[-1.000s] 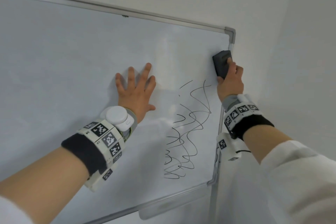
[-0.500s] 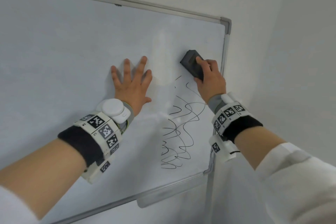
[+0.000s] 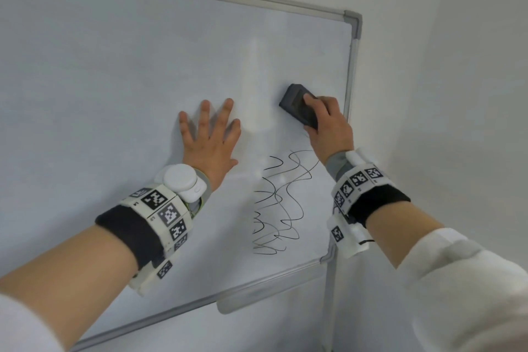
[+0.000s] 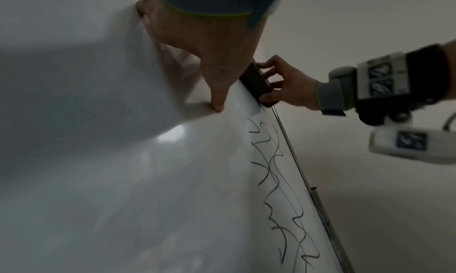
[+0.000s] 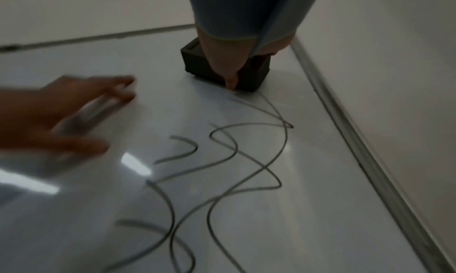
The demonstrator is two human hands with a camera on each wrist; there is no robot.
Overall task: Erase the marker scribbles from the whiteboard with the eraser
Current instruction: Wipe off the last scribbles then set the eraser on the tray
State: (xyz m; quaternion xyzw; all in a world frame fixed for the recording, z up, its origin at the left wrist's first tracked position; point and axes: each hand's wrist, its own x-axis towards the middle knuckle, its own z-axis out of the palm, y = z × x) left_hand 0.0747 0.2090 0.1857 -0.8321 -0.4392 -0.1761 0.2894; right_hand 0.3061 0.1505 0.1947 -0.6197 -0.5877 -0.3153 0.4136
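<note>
Two hands | left (image 3: 210, 138) flat on whiteboard (image 3: 114, 94) | right (image 3: 328, 126) grasping eraser (image 3: 297, 108)

We see bare white whiteboard surface (image 3: 100, 88) stretching open leftward. Our flat left hand (image 3: 210, 140) blocks one side of the black marker scribbles (image 3: 281, 203); the grey metal frame (image 3: 351, 71) bounds the other.

The whiteboard (image 3: 114, 80) had black scribbles (image 3: 281, 203) running down between both wrists, the eraser (image 3: 297, 108) flat against it just above them, left hand (image 3: 210, 141) pressed beside.
</note>
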